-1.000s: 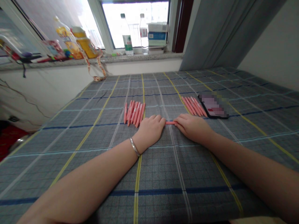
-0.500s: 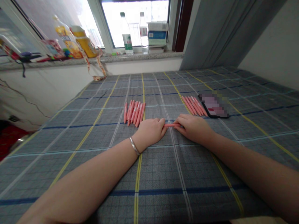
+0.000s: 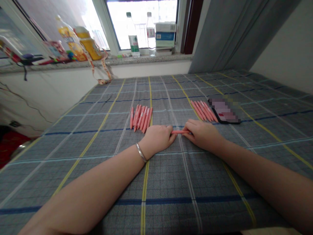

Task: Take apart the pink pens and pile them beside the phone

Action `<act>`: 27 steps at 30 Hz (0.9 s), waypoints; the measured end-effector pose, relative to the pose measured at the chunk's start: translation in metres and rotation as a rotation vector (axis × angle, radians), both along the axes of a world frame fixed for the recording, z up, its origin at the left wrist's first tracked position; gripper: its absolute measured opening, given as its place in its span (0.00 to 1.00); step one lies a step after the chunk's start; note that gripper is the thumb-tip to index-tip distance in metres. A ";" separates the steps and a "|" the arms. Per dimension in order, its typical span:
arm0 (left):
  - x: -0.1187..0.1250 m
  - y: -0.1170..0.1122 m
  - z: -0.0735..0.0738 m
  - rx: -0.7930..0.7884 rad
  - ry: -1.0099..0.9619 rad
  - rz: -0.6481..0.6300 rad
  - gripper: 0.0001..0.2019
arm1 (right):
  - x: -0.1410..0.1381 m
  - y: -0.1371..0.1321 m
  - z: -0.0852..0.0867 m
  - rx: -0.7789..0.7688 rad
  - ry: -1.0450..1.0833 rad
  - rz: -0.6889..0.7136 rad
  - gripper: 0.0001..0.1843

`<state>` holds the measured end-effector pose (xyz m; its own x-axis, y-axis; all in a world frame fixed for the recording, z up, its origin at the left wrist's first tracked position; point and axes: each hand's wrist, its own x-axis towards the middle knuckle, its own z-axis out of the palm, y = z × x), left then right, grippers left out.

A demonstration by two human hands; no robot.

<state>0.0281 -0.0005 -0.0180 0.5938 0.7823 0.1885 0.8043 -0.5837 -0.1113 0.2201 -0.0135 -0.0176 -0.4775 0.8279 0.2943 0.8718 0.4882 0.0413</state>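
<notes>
A slim pink pen (image 3: 179, 132) lies level between my two hands, just above or on the plaid cloth. My left hand (image 3: 160, 135), with a silver bangle at its wrist, is closed round the pen's left end. Closed on the right end is my right hand (image 3: 201, 133), thumb and fingers pinching it. Beyond my left hand several pink pens (image 3: 141, 118) lie side by side in a row. A second group of pink pens (image 3: 204, 111) rests slanted beyond my right hand, against a phone (image 3: 225, 111) with a blurred screen.
A grey plaid cloth (image 3: 97, 169) covers the surface under my arms. On the windowsill (image 3: 122, 61) at the back stand plastic bottles (image 3: 133, 39), stacked boxes (image 3: 165, 36) and a yellow cup (image 3: 88, 44) with a strap hanging down. A grey curtain (image 3: 227, 36) hangs at right.
Slightly more of the pen shows between my hands, which have barely shifted. The pen groups and phone stay as they were.
</notes>
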 end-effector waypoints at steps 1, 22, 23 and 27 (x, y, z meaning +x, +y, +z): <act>0.000 0.000 0.000 -0.002 0.001 -0.001 0.23 | 0.000 0.000 0.000 -0.003 0.001 0.001 0.11; -0.003 0.000 0.003 -0.037 -0.013 -0.013 0.23 | 0.004 0.002 -0.001 -0.064 0.002 0.028 0.14; -0.003 0.000 0.003 -0.040 -0.011 -0.015 0.23 | 0.004 0.002 0.000 -0.064 0.003 0.032 0.14; -0.003 0.000 0.004 -0.053 -0.010 -0.016 0.23 | 0.004 0.002 0.000 -0.070 0.012 0.058 0.14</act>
